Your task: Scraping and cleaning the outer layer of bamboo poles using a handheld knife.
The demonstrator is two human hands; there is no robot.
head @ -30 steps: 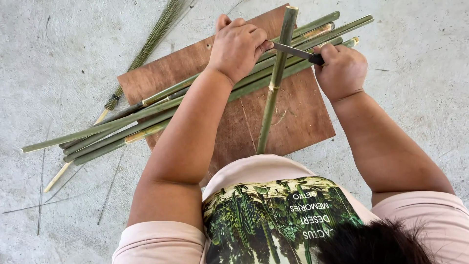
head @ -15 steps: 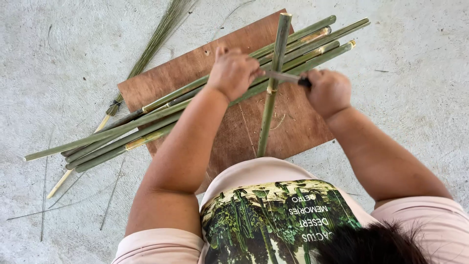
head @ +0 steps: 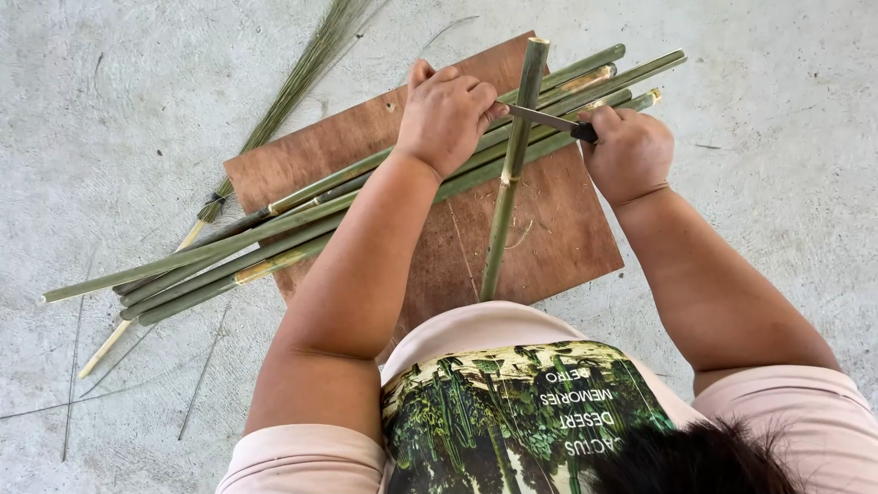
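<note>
Gripping knife (head: pixel 549 120) against bamboo stick (head: pixel 508 174)

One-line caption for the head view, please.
Seen from above, the left hand steadies an upright bamboo stick while the right hand presses a knife against it, over a wooden board.

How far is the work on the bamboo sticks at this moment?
Done: thin shavings lie on the wooden board, so some cutting has taken place. In hand: the left hand steadies one bamboo stick across the pile, and the right hand holds a knife whose blade meets it near the top. Left: the pile of green sticks beneath looks whole.
</note>
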